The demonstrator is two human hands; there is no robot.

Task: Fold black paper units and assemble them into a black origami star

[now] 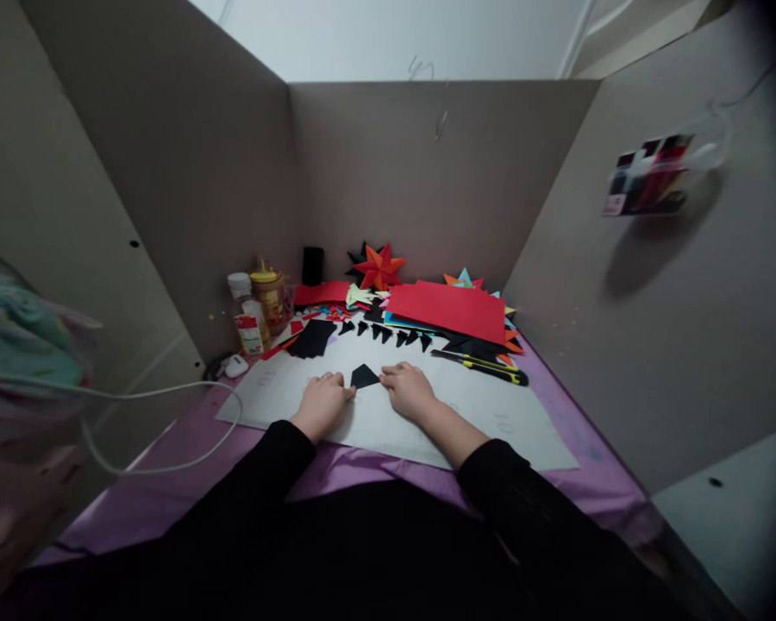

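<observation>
A small piece of folded black paper (pixel 364 377) lies on the white sheet (pixel 388 427), its pointed top facing away from me. My left hand (pixel 323 402) is closed at its lower left corner, thumb and finger on the edge. At the right corner, the fingertips of my right hand (pixel 409 391) are closed on the paper too. Just beyond, several small folded black pieces (pixel 386 333) stand in a row. A stack of black paper (pixel 311 339) is behind my left hand. A black-and-yellow cutter knife (pixel 491 368) lies right of my right hand.
Red sheets (pixel 449 310) lie over other coloured paper at the back right. Folded paper stars (pixel 380 267) lean near the back panel. Two bottles (pixel 251 315) and a white earbud case (pixel 235 366) stand left. A white cable (pixel 168 470) loops in front. Grey panels (pixel 427 172) enclose the table.
</observation>
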